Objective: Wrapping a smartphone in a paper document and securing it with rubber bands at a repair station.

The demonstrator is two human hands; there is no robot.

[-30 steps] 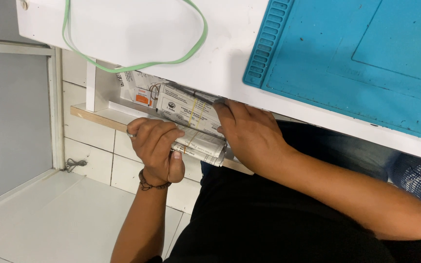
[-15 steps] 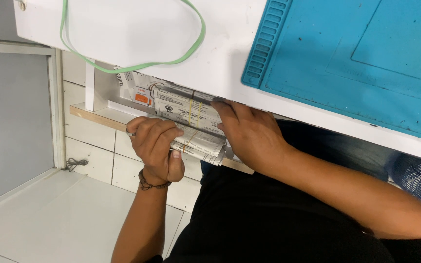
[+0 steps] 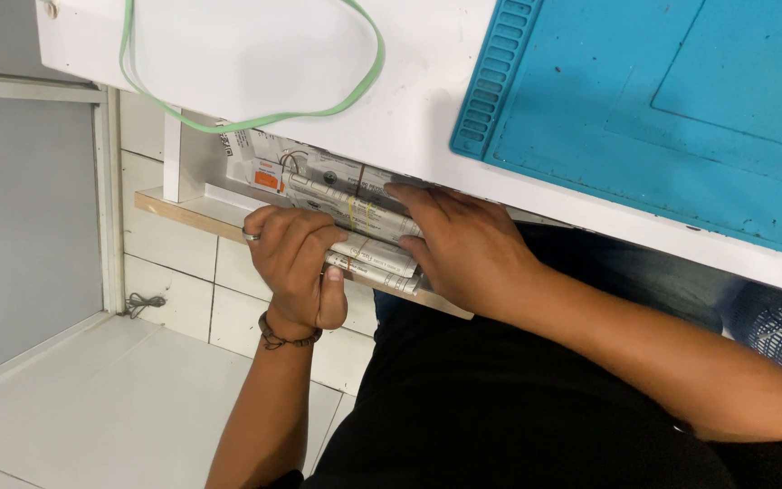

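Several rolled newspaper tubes (image 3: 364,237), each bound with a thin band, lie on a wooden shelf (image 3: 183,211) under the white tabletop (image 3: 255,63). My left hand (image 3: 293,264), with a ring and a dark wrist bracelet, curls its fingers over the left ends of the front rolls. My right hand (image 3: 463,246) lies flat on top of the rolls, fingers pointing left, covering their right ends. Flat printed papers (image 3: 260,163) lie behind the rolls at the back of the shelf.
A teal ribbed work mat (image 3: 662,100) covers the right of the tabletop. A green rubber loop (image 3: 255,119) lies on the white surface. White wall tiles (image 3: 174,299), a grey cable on the pale floor (image 3: 92,398), and a grey panel at left.
Both hands stay on the rolls; my right fingers have slid slightly left along the top roll. Otherwise nothing has visibly moved.
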